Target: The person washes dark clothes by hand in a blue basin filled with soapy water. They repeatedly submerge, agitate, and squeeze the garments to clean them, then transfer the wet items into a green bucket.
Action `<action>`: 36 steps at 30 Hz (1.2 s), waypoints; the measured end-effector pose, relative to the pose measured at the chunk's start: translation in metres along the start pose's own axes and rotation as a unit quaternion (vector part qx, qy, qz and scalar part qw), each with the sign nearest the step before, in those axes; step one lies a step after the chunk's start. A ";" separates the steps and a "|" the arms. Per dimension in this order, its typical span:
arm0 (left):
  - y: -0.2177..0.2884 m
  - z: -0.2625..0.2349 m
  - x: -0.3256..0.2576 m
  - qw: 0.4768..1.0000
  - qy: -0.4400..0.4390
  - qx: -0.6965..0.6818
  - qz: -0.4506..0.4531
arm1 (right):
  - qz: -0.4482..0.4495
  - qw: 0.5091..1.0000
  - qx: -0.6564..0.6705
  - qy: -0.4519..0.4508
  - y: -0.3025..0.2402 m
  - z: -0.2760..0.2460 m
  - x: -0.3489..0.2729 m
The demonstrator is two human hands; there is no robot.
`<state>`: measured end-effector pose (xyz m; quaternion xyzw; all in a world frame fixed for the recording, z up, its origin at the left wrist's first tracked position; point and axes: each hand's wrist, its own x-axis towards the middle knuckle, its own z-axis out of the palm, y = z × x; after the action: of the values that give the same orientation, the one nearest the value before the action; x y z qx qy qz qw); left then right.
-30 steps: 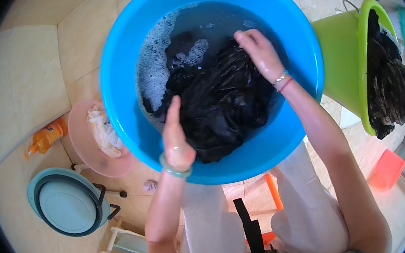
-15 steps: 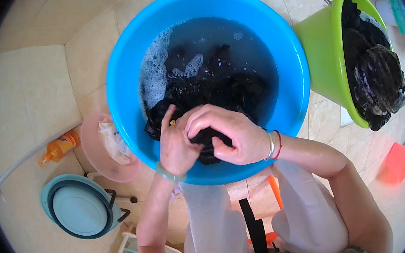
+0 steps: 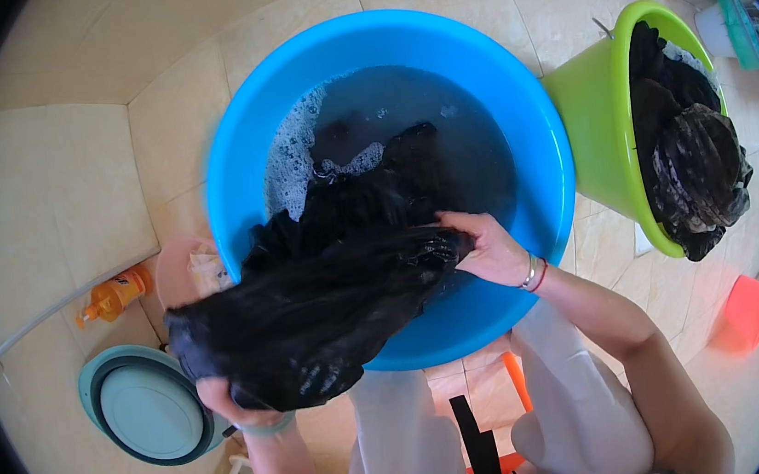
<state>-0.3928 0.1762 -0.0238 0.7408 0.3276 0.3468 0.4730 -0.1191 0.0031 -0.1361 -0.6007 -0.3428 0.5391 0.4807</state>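
A wet black garment is stretched between my two hands across the near left rim of a big blue basin. My left hand, outside the basin, grips its left end from below; the cloth hides most of those fingers. Over the basin, my right hand pinches the other end between thumb and fingers. More dark cloth hangs or lies in the cloudy water, and I cannot tell whether it is the same piece. White foam floats along the basin's left side.
A green bucket heaped with dark wet clothes touches the basin's right side. At the left are an orange bottle, a pink basin and a folding teal basin. A red-orange container sits far right.
My hands, earlier close together over the basin's near side, have spread apart. The black garment has been lifted out and drawn left over the rim.
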 end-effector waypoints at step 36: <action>-0.106 0.173 0.056 0.736 0.022 -0.499 -0.457 | -0.238 0.844 -0.448 0.171 0.006 0.017 0.095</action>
<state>-0.2358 0.1758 -0.1648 0.1524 0.4168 0.2192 0.8689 -0.1193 0.0930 -0.1716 -0.7333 -0.5919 0.0841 0.3238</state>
